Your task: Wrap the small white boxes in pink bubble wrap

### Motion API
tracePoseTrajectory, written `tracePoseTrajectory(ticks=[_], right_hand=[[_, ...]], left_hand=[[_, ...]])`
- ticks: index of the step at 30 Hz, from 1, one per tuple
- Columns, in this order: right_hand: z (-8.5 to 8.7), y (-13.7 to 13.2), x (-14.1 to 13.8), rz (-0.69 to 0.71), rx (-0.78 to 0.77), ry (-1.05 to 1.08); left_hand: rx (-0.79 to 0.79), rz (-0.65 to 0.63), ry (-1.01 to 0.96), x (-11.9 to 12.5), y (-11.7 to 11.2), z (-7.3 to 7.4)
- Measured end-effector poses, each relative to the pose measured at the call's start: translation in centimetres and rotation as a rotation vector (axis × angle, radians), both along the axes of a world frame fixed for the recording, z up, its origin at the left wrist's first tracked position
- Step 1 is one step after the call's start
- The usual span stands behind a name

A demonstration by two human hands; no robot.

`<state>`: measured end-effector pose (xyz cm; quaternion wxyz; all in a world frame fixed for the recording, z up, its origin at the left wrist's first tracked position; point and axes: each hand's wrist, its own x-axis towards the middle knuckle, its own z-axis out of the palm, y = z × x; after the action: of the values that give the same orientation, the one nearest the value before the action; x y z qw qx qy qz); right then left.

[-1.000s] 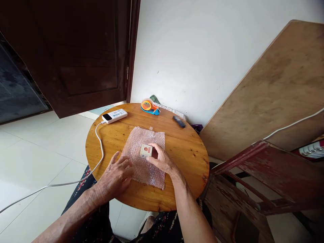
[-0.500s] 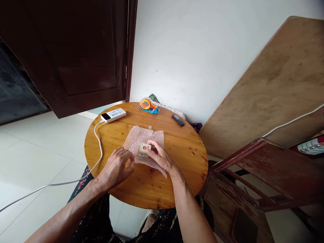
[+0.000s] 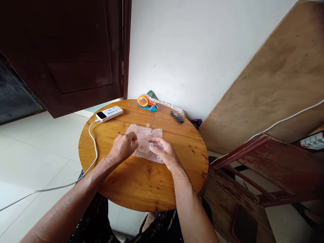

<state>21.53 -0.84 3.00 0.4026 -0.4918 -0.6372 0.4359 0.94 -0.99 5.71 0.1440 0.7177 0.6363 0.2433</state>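
Observation:
A sheet of bubble wrap lies on the round wooden table, its near edge folded up over a small tan box with a red mark. My left hand is closed, pinching the folded edge of the wrap at the box's left side. My right hand rests on the wrap to the right of the box, with its fingers pressing the wrap against the box.
A white power bank with a white cable lies at the table's far left. An orange and blue tape dispenser and a small dark object sit near the wall. A red wooden chair and a leaning board stand to the right.
The near half of the bubble wrap has been folded up over the box. My left hand went from lying flat on the wrap to pinching its edge. The view shifted slightly.

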Motion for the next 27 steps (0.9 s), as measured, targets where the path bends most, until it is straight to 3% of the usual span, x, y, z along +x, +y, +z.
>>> tracePoseTrajectory(ticks=[5, 9, 17, 27], right_hand=[[-0.9, 0.1, -1.3, -0.136, 0.063, 0.029], [-0.9, 0.2, -1.6, -0.133, 0.013, 0.085], [-1.4, 0.5, -1.6, -0.145, -0.007, 0.112], [-1.3, 0.2, -1.1, -0.089, -0.018, 0.023]], left_hand=[[-0.057, -0.02, -0.201, -0.8, 0.3, -0.3], [-0.113, -0.11, -0.303, -1.2, 0.5, -0.3], [-0.191, -0.115, -0.451, -0.1, 0.9, -1.3], [-0.175, -0.153, -0.472, -0.1, 0.4, -2.0]])
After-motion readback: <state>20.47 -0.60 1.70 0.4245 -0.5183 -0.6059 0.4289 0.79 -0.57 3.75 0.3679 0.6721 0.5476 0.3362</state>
